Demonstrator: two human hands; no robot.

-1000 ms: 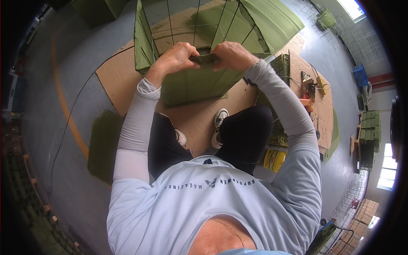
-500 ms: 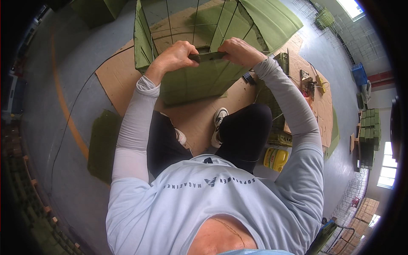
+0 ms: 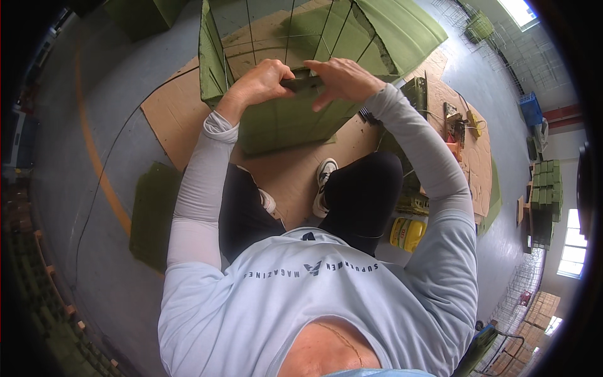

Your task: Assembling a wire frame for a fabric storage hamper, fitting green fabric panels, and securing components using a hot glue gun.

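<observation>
A box-shaped wire frame (image 3: 287, 39) covered with green sheet stands before me. Its near side is a green panel (image 3: 282, 129), with a folded top edge. My left hand (image 3: 262, 83) is closed on that top edge, thumb on the near side and fingers over the top. Just to the right, my right hand (image 3: 345, 80) hovers at the same edge, thumb and fingers spread, with nothing visible in it. The fingertips of the left hand are partly hidden behind the fold.
Cardboard (image 3: 173, 116) lies under the box. To the right, tools and a yellow-cased item (image 3: 475, 124) rest on a cardboard-topped surface (image 3: 480, 173). A yellow jug (image 3: 408, 235) stands by my right leg. A loose green sheet (image 3: 152, 217) lies on the floor at left.
My right hand has let go of the panel's top edge and opened, shifting slightly left. The left hand keeps its hold in nearly the same place.
</observation>
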